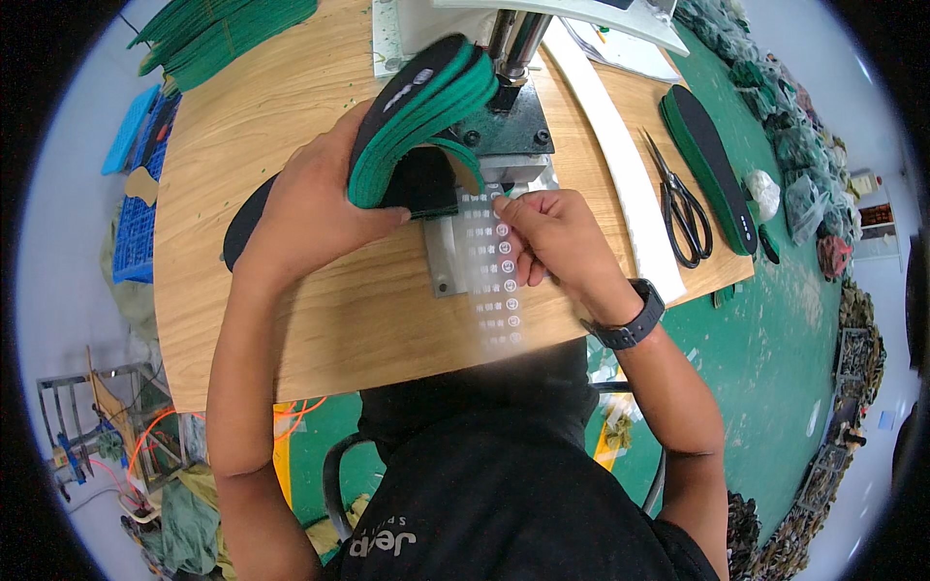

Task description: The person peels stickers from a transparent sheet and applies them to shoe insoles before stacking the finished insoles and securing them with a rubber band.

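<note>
My left hand (315, 198) is wrapped round a bent stack of green insoles (412, 126) with black tops, the uppermost bearing a pale printed mark. Below the bend, a black insole surface lies by the press's metal base (443, 261). Between thumb and fingers, my right hand (557, 237) pinches the edge of a clear film strip (492, 281) printed with rows of small white marks. The strip's upper end meets the insole beside the press (513, 126); its lower end is blurred. Another black insole (250, 218) lies partly hidden behind my left hand.
Black-handled scissors (683, 208) and a black-and-green insole stack (712, 165) lie at the table's right. A long white strip (620, 155) curves beside them. Green sheets (218, 39) are piled far left, near a blue crate (136, 232). Bagged goods (804, 194) line the floor at right.
</note>
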`<action>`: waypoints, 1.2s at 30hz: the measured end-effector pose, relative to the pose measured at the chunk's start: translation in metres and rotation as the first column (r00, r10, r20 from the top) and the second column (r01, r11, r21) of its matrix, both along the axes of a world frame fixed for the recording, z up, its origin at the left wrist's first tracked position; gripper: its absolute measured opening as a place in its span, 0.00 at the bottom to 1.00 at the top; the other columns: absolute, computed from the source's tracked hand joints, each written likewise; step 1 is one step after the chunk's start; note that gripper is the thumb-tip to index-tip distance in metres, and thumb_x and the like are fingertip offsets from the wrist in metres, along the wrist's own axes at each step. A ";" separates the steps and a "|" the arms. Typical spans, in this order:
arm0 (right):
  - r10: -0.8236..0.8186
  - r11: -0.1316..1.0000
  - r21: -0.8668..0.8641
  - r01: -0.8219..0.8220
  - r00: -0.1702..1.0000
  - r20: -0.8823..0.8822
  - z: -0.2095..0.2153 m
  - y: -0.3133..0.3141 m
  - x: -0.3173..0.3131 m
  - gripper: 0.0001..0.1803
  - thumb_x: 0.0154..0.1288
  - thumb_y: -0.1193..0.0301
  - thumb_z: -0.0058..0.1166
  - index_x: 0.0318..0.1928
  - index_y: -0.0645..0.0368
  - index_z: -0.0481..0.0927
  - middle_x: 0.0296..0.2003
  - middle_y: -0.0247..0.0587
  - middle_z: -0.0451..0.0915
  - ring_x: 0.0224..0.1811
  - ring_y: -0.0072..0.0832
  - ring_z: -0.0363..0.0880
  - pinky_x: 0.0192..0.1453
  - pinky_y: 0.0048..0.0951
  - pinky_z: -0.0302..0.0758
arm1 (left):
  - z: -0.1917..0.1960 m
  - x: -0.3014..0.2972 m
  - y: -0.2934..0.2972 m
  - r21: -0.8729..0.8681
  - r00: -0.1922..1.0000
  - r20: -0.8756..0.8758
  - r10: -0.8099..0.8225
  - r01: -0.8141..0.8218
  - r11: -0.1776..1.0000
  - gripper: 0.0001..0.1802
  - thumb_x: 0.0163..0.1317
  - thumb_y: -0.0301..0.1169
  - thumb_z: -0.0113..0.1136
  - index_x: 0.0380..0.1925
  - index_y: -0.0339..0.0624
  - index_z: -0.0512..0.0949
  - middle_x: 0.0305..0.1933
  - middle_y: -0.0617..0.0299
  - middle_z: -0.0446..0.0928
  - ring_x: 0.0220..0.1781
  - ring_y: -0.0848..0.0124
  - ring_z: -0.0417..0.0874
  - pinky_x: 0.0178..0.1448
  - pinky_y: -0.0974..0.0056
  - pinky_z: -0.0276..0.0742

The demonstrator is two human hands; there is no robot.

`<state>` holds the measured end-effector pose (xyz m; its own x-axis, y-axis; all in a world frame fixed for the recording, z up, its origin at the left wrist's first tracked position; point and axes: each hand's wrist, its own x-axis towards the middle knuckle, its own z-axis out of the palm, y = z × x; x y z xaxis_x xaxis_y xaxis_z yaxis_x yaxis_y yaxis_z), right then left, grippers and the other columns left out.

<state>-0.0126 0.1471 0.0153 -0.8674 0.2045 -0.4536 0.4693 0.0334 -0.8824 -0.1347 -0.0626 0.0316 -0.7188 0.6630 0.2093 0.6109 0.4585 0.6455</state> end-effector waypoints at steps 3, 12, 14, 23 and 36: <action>-0.041 0.996 -0.077 0.038 0.998 -0.044 0.000 -0.002 0.005 0.15 0.65 0.67 0.52 0.23 0.60 0.75 0.15 0.33 0.75 0.12 0.17 0.73 0.13 0.15 0.67 | 0.004 0.005 0.006 -0.119 0.997 -0.078 0.027 -0.036 0.992 0.47 0.37 0.33 0.70 0.63 0.45 0.61 0.48 0.45 0.75 0.52 0.48 0.75 0.57 0.54 0.70; -0.226 0.955 -0.227 0.192 0.965 -0.135 -0.006 0.017 0.032 0.13 0.68 0.68 0.49 0.27 0.62 0.75 0.19 0.33 0.75 0.16 0.18 0.74 0.18 0.16 0.72 | 0.018 0.010 0.003 -0.137 0.997 -0.068 0.021 -0.030 0.990 0.22 0.40 0.31 0.66 0.38 0.37 0.74 0.36 0.46 0.79 0.40 0.50 0.78 0.48 0.55 0.74; -0.245 0.947 -0.250 0.203 0.958 -0.148 -0.005 0.016 0.034 0.14 0.69 0.66 0.48 0.28 0.60 0.75 0.19 0.34 0.76 0.16 0.18 0.74 0.18 0.16 0.71 | 0.016 0.005 0.001 -0.095 0.999 0.006 0.047 -0.046 0.994 0.21 0.41 0.29 0.64 0.38 0.37 0.74 0.33 0.50 0.79 0.36 0.55 0.79 0.45 0.58 0.74; 0.117 0.991 0.076 -0.113 0.992 -0.050 -0.002 0.011 -0.002 0.17 0.66 0.67 0.49 0.23 0.64 0.76 0.16 0.39 0.77 0.13 0.21 0.74 0.15 0.19 0.68 | 0.007 -0.002 -0.021 0.279 0.970 0.106 0.220 -0.241 0.929 0.17 0.44 0.27 0.62 0.36 0.33 0.76 0.29 0.58 0.78 0.31 0.73 0.75 0.42 0.67 0.73; 0.150 0.984 0.092 -0.150 0.989 0.010 0.000 0.012 -0.006 0.17 0.67 0.67 0.49 0.24 0.66 0.76 0.16 0.42 0.78 0.13 0.24 0.76 0.14 0.21 0.70 | 0.007 -0.003 -0.019 0.241 0.962 0.128 0.243 -0.268 0.933 0.17 0.45 0.29 0.62 0.37 0.33 0.76 0.29 0.59 0.78 0.29 0.73 0.75 0.40 0.66 0.74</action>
<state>-0.0181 0.1590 0.0155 -0.8901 0.1135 -0.4414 0.4554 0.1847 -0.8709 -0.1372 -0.0818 0.0389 -0.8814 0.3881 0.2694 0.4254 0.4041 0.8098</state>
